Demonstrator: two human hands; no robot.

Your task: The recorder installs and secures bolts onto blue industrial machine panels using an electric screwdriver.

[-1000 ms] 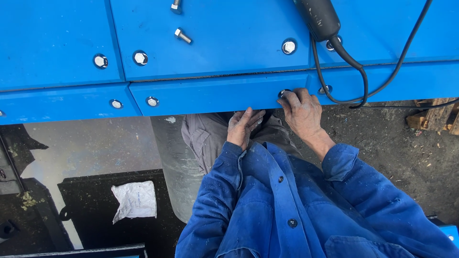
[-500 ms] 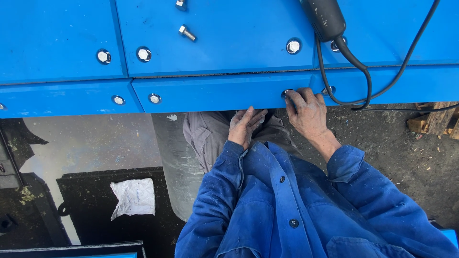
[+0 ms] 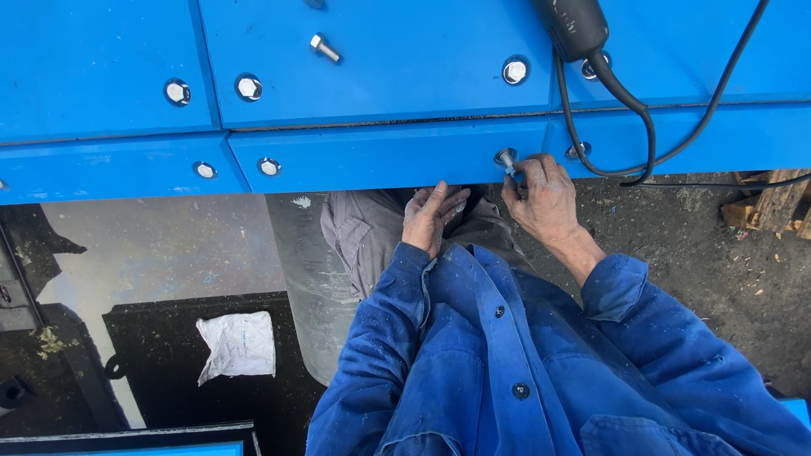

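1. Two bare hands work at the lower front edge of a blue metal panel [image 3: 380,156], seen from above over a blue work jacket [image 3: 507,363].
2. Right hand [image 3: 545,198]: fingertips pinched around a silver bolt [image 3: 507,159] seated in the panel's front face; grip closed on the bolt, thumb and forefinger at its head.
3. Left hand [image 3: 429,218]: fingers curled up under the panel's bottom edge, just left of the right hand. Fingertips are hidden beneath the edge, so I cannot tell whether the grip encloses anything.
4. Bolt location: on the narrow front strip of the panel, right of centre, just beside a second fitted bolt [image 3: 576,151] to its right.
5. Further fitted bolts: two on the front strip at left [image 3: 269,166], three on the upper face [image 3: 248,87].
6. One loose bolt [image 3: 324,47] lies on its side on the upper face, well apart from both hands.
7. Black power tool [image 3: 570,25] rests on the upper face at top right; its black cable [image 3: 646,127] loops down over the front strip, passing close to the right of the right hand.
8. Below the panel: grey trousers [image 3: 363,232], a crumpled white cloth [image 3: 239,344] on a dark slab, wood scraps [image 3: 773,203] on the ground at far right.
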